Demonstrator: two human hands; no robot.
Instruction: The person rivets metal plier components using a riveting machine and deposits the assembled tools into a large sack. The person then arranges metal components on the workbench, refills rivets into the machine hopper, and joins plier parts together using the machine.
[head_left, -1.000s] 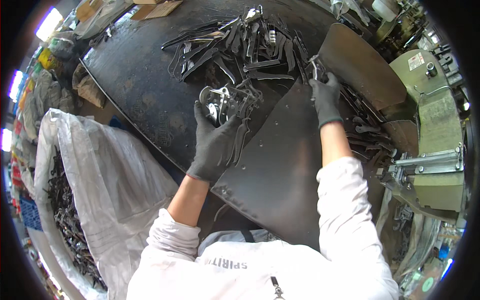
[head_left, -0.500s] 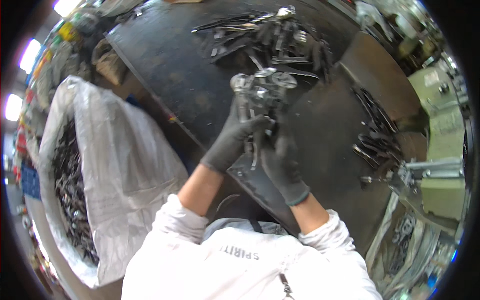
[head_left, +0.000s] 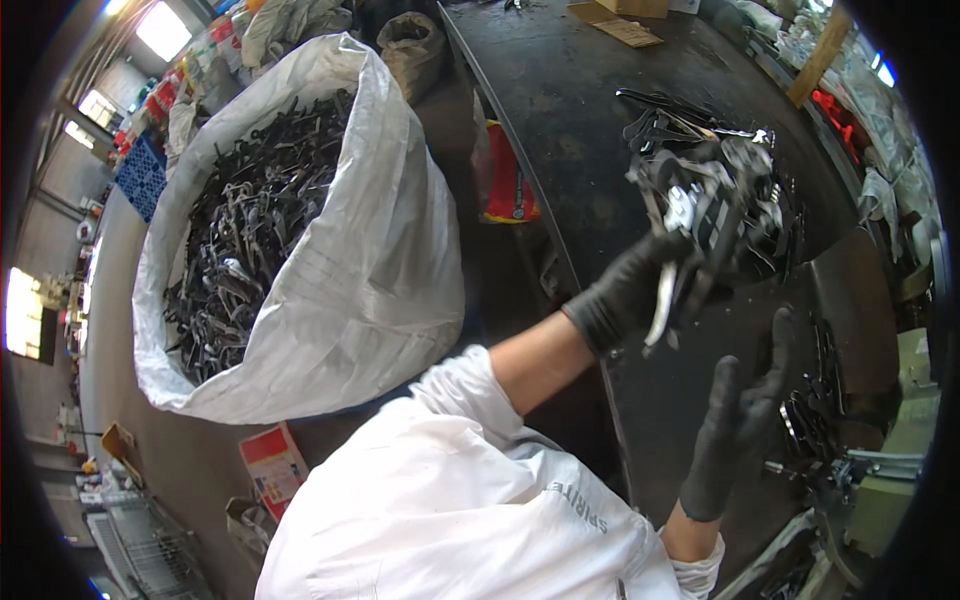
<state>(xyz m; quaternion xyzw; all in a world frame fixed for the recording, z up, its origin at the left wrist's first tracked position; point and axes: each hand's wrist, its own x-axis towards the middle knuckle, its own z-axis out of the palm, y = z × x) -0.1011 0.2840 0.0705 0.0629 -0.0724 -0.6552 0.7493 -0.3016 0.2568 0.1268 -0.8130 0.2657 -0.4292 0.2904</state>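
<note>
My left hand (head_left: 638, 283), in a dark grey glove, is closed round a bunch of metal lever-like parts (head_left: 683, 208). The bunch is blurred, so its exact kind does not show. One slim shiny piece sticks out below the fist. My right hand (head_left: 735, 425), gloved alike, is open with fingers apart and holds nothing, over the dark metal table (head_left: 590, 150). Behind the held bunch, partly hidden by it, lies a pile of dark and shiny lever-like parts (head_left: 790, 225). More thin dark parts (head_left: 815, 400) lie to the right of my right hand.
A big white woven sack (head_left: 400, 260) full of similar metal parts (head_left: 250, 235) stands left of the table. Green machinery (head_left: 910, 400) borders the right side. Cardboard (head_left: 620, 28) lies on the table's far end. A red and yellow bag (head_left: 510, 175) is beside the table edge.
My view has swung left, bringing the sack more fully into sight. Both hands were together at the metal bunch; now my right hand has let go and drawn apart, and only my left holds it.
</note>
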